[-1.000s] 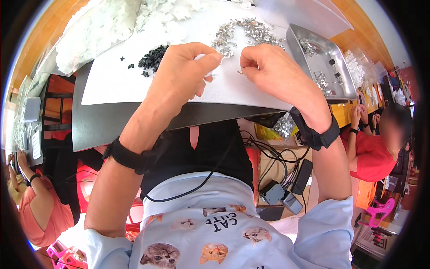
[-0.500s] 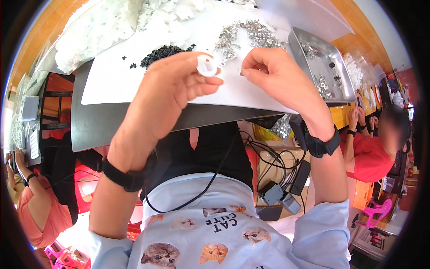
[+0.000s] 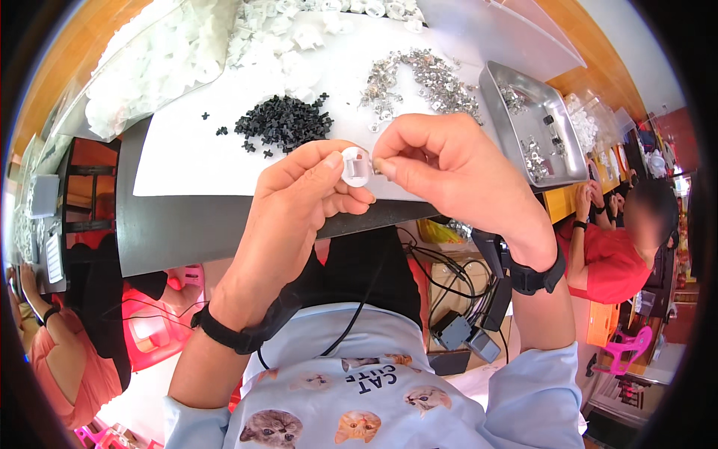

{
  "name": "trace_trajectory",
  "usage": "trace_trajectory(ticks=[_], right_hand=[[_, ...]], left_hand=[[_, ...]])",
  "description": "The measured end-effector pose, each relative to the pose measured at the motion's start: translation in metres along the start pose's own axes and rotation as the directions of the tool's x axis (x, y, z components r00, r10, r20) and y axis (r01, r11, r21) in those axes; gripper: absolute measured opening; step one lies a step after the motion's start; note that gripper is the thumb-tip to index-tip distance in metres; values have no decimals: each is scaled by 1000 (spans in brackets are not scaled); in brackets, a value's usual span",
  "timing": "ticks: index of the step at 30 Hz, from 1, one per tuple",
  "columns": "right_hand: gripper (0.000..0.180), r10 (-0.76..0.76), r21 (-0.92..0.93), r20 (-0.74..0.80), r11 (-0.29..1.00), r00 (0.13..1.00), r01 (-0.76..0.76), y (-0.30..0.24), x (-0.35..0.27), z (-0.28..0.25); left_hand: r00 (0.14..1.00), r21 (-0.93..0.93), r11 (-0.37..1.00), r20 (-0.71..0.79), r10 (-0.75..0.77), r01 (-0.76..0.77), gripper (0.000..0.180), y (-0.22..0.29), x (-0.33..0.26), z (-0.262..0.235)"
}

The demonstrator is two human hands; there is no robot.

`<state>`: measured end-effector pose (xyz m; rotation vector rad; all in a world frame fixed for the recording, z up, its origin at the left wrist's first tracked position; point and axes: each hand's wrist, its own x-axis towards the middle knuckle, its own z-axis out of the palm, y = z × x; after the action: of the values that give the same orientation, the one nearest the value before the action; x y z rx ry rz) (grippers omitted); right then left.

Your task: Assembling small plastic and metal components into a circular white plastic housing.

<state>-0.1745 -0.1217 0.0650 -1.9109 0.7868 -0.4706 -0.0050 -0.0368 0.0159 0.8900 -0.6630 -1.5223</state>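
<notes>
I've got left hand (image 3: 293,188) gripping the white piece (image 3: 357,166) | right hand (image 3: 455,159) pinched closed beside it, can't tell on what | mid-job imo, black bits (image 3: 284,123) and metal bits (image 3: 441,88) loose beyond both

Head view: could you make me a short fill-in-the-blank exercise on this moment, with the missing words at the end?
1. The left hand holds a round part whose colour is ____.
2. The small cross-shaped pieces heaped on the sheet are coloured ____.
3. The metal tray stands toward the person's ____ side.

Missing words: white; black; right.
</notes>
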Motion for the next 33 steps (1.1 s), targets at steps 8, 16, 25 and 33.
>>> trace_trajectory(ticks=[8, 16, 25, 33], right_hand=[[7, -64, -107, 44, 992, 997, 68, 1, 0, 9], [6, -173, -250, 18, 953, 985, 172, 5, 1, 18], [3, -269, -540, -57, 818, 962, 197, 4, -13, 32], [4, -327, -425, -166, 875, 930, 231, 17, -15, 36]], left_hand=[[1000, 41, 999, 6, 30, -31, 28, -2, 0, -3], [999, 68, 998, -37, -10, 12, 28, -6, 0, -1], [998, 61, 998, -65, -12, 16, 28, -9, -2, 1], [998, 51, 999, -69, 2, 2, 28, -11, -4, 3]])
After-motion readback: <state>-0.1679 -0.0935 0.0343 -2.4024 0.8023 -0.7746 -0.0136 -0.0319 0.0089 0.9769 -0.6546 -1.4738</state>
